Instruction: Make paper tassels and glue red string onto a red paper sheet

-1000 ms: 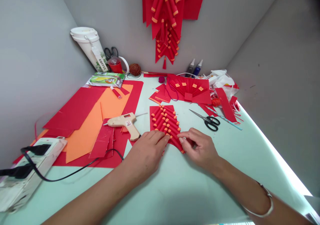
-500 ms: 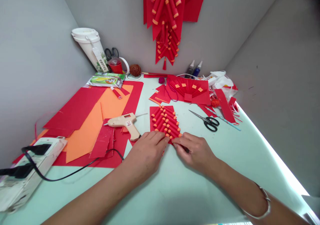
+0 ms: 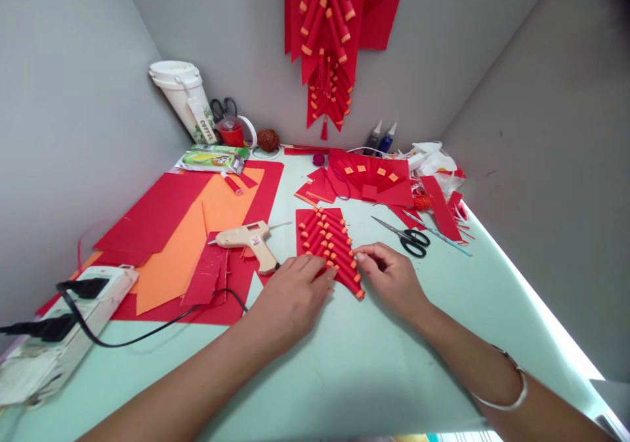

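Note:
In the head view a red card panel (image 3: 302, 222) lies on the table, bearing two slanted rows of red paper rolls (image 3: 339, 240) with orange ends. My left hand (image 3: 298, 291) rests over the panel's lower left part, fingers stretched out and lying on the rolls there, hiding that corner. At the right edge of the panel is my right hand (image 3: 391, 278), its thumb and forefinger closed at the orange end of one roll; its other fingers are curled. Left of the panel lies a cream glue gun (image 3: 249, 239). Black-handled scissors (image 3: 413, 242) lie open to the right.
Red sheets (image 3: 155, 209) and orange sheets (image 3: 170, 261) cover the left side. A power strip (image 3: 59, 337) stands at the near left, its black cord (image 3: 147, 338) running toward the glue gun. A red paper fan (image 3: 371, 176) and scraps lie behind; finished firecracker hangings (image 3: 327, 29) hang on the wall.
My right hand has moved up and right from the panel's bottom to its right edge, uncovering the lowest right rolls. My left hand stays nearly in place. The camera view has shifted slightly.

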### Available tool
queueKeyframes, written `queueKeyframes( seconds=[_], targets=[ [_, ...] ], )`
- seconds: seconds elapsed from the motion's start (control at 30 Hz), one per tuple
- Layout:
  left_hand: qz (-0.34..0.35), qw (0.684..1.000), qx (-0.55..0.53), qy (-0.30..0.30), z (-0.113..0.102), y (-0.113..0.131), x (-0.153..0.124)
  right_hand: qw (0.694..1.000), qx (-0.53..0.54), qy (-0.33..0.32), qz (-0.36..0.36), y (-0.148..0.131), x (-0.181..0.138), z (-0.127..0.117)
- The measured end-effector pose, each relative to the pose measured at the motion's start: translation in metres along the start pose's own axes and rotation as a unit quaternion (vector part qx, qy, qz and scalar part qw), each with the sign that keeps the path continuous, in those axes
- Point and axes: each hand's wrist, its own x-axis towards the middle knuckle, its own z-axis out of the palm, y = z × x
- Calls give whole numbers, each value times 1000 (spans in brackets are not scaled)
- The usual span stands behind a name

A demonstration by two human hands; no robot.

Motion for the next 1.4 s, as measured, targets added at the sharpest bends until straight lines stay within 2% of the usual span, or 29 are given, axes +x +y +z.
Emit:
queueKeyframes(
  seconds=[0.4,0.5,0.63,0.8,1.03,1.17,1.4],
  targets=[
    [0,1000,10,3,1,-1,1,988,46,-49,137,2,22,-6],
    [-15,999,-8,39,-3,-1,-1,988,34,-59,142,1,39,-5],
    [-31,997,-26,67,-12,5,-5,990,-24,-60,129,2,80,1],
    [-45,999,-12,1,-19,11,-8,983,-115,-87,113,-2,130,15],
    [-59,997,-7,-55,-16,9,-8,966,-173,-145,125,-18,144,21],
    [-58,997,-17,-54,-18,9,-8,968,-119,-163,152,-18,148,16],
    [-71,995,-60,-47,-20,10,-11,964,96,-175,173,-10,129,7]
  ],
)
